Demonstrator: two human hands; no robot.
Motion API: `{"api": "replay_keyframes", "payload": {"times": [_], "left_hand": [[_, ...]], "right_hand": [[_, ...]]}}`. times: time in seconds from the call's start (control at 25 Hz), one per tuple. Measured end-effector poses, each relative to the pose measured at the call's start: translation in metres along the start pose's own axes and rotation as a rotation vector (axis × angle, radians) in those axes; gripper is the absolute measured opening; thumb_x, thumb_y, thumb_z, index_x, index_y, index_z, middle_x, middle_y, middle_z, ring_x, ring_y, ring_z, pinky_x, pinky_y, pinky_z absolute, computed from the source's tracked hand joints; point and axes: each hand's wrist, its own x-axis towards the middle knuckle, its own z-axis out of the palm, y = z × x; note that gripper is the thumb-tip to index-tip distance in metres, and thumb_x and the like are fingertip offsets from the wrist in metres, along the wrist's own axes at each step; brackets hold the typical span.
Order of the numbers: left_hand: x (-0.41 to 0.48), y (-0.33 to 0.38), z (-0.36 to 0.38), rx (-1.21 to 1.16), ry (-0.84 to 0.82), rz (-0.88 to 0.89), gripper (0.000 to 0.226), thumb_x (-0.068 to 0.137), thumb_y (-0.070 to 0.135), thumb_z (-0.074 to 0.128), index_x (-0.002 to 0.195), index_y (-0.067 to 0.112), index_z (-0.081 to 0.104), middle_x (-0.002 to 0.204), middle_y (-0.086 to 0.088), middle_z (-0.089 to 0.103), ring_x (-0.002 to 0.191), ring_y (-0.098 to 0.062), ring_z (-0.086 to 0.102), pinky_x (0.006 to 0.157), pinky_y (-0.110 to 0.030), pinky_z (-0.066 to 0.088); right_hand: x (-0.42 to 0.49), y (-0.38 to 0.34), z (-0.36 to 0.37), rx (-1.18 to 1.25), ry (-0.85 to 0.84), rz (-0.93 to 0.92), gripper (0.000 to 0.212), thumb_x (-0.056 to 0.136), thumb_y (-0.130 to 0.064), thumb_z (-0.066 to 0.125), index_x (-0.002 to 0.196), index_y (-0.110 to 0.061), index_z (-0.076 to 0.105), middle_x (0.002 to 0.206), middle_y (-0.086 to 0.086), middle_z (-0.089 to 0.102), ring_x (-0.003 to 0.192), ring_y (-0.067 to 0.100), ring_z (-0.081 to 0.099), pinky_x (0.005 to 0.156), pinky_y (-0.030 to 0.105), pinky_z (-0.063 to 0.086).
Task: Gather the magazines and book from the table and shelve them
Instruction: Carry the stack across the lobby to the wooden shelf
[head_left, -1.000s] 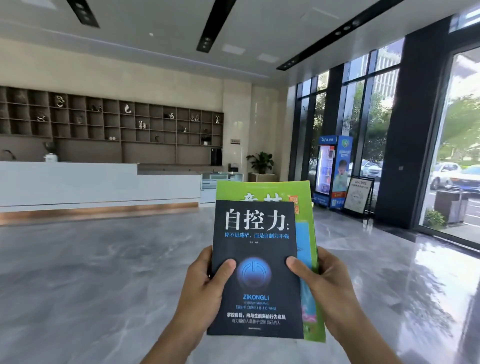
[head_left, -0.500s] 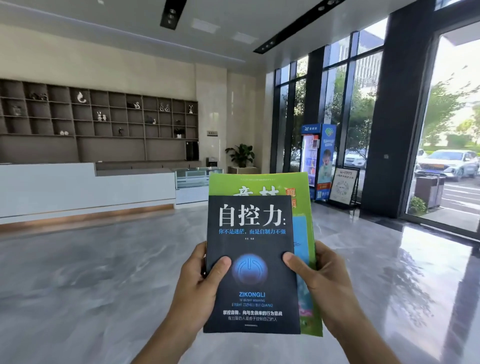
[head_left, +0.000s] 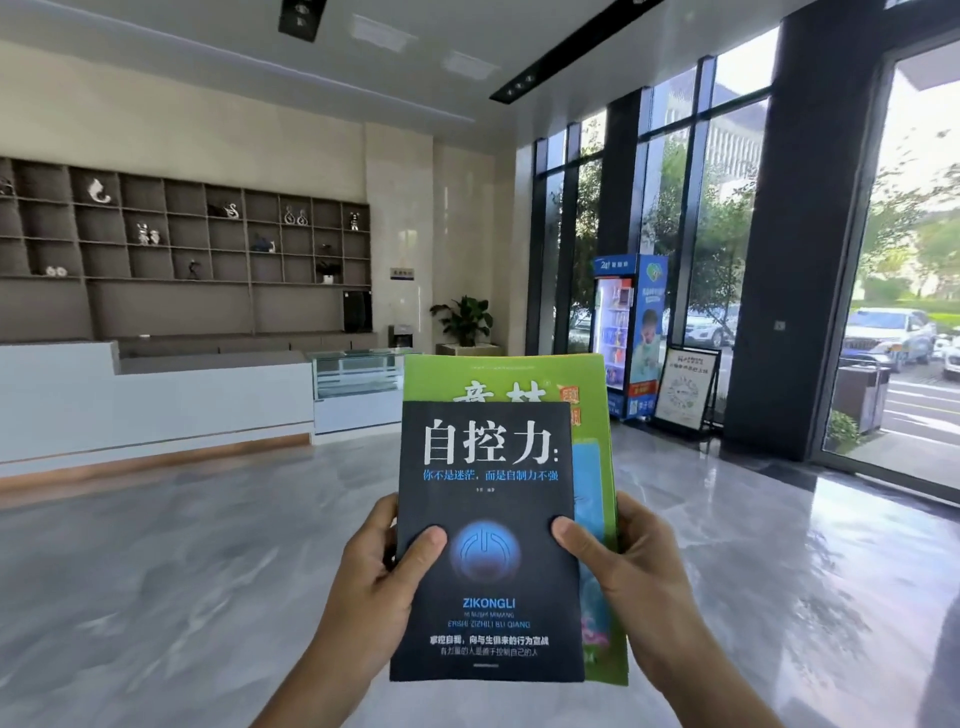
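- Book (head_left: 485, 467) — dark, near-black paperback with a matte cover, large white characters at the top, a glowing blue round emblem at mid-cover and "ZIKONGLI" in blue below. It is held in mid-air in front of the person, centre and low in view. Its long axis runs up and down, the top edge points away and upward, and the front cover faces the camera with the text upright.
- Magazine (head_left: 498, 374) — glossy green cover, thin and larger than the book. It lies flat behind the book in the same upright direction and shows above the book's top edge and along its right side. I cannot tell whether more than one copy is stacked there.
- Left hand (head_left: 369, 582) — forearm rising from the lower edge. It grips the book's left edge, with the thumb laid across the cover beside the emblem and the fingers curled behind, out of sight.
- Right hand (head_left: 639, 577) — it mirrors the left and grasps the magazine's right edge. The thumb crosses the green strip so its tip presses on the book's cover, and the fingers are hidden behind.
- Wall shelving (head_left: 182, 244) — a brown open grid of square cells on the far left wall, holding small ornaments, well apart from the hands.
- Counter (head_left: 156, 400) — long, white and smooth-faced, below the shelving.
- Floor (head_left: 156, 597) — polished grey stone with marbled veining and reflections.
- Vending machine (head_left: 628, 332) — blue, beside the tall glass windows.
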Motion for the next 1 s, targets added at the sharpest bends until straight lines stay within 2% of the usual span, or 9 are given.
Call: {"api": "replay_keyframes", "payload": {"times": [0.16,0.28,0.36,0.44,0.6,0.76,0.92,1.0], "left_hand": [[0.152,-0.1,-0.006,-0.032,0.018,-0.002,0.022,0.092,0.017,0.068,0.114,0.022,0.065,0.1,-0.004,0.08,0.088,-0.024,0.077,0.068,-0.026,0.059],[0.288,-0.146,-0.013,-0.058,0.011,0.022,0.03,0.083,0.028,0.067,0.112,0.025,0.066,0.101,-0.004,0.08,0.089,-0.023,0.077,0.072,-0.029,0.059],[0.367,-0.171,-0.013,-0.057,-0.004,0.02,0.023,0.089,0.023,0.068,0.112,0.025,0.066,0.102,-0.005,0.079,0.09,-0.024,0.077,0.074,-0.03,0.059],[0.445,-0.197,-0.009,-0.064,-0.008,-0.006,0.02,0.094,0.016,0.065,0.112,0.024,0.066,0.103,-0.006,0.079,0.091,-0.026,0.077,0.075,-0.034,0.06],[0.596,-0.263,0.007,-0.054,-0.021,-0.015,0.021,0.091,0.023,0.068,0.111,0.027,0.066,0.104,-0.006,0.079,0.093,-0.029,0.077,0.083,-0.044,0.061],[0.746,-0.35,0.03,-0.031,-0.029,-0.002,0.02,0.095,0.015,0.062,0.112,0.026,0.066,0.106,-0.004,0.079,0.094,-0.026,0.077,0.081,-0.04,0.06],[0.911,-0.421,0.067,-0.03,-0.063,0.011,0.024,0.096,0.013,0.06,0.118,0.021,0.065,0.11,-0.003,0.079,0.098,-0.025,0.076,0.083,-0.039,0.059],[0.984,-0.446,0.077,-0.026,-0.065,0.0,0.025,0.096,0.013,0.059,0.12,0.02,0.064,0.111,-0.003,0.078,0.099,-0.025,0.076,0.083,-0.039,0.059]], "right_hand": [[0.153,0.084,0.025,-0.049,0.02,-0.014,0.019,0.085,0.001,0.074,0.103,-0.001,0.073,0.095,0.018,0.082,0.075,0.027,0.076,0.064,0.037,0.062],[0.287,0.127,0.05,-0.064,0.039,-0.028,0.019,0.085,-0.001,0.075,0.104,-0.002,0.073,0.098,0.018,0.081,0.078,0.03,0.076,0.069,0.042,0.064],[0.366,0.143,0.063,-0.08,0.035,-0.027,0.02,0.085,-0.003,0.076,0.105,-0.003,0.073,0.1,0.018,0.081,0.084,0.034,0.077,0.076,0.046,0.063],[0.441,0.158,0.071,-0.087,0.051,-0.029,0.018,0.086,-0.004,0.076,0.103,-0.005,0.073,0.098,0.015,0.082,0.081,0.031,0.077,0.074,0.043,0.063],[0.598,0.218,0.076,-0.057,0.045,-0.023,0.014,0.086,-0.003,0.075,0.1,-0.007,0.074,0.097,0.014,0.082,0.076,0.025,0.077,0.07,0.04,0.063],[0.75,0.298,0.068,-0.02,0.074,-0.054,0.019,0.085,-0.004,0.077,0.103,-0.004,0.072,0.1,0.02,0.081,0.08,0.031,0.074,0.079,0.054,0.062],[0.926,0.353,0.055,0.014,0.072,-0.057,0.022,0.085,-0.004,0.077,0.106,-0.002,0.071,0.1,0.021,0.08,0.081,0.035,0.074,0.078,0.059,0.061],[1.003,0.372,0.055,0.001,0.064,-0.055,0.024,0.084,-0.005,0.077,0.108,-0.002,0.07,0.101,0.019,0.08,0.085,0.037,0.076,0.077,0.054,0.064]]}}
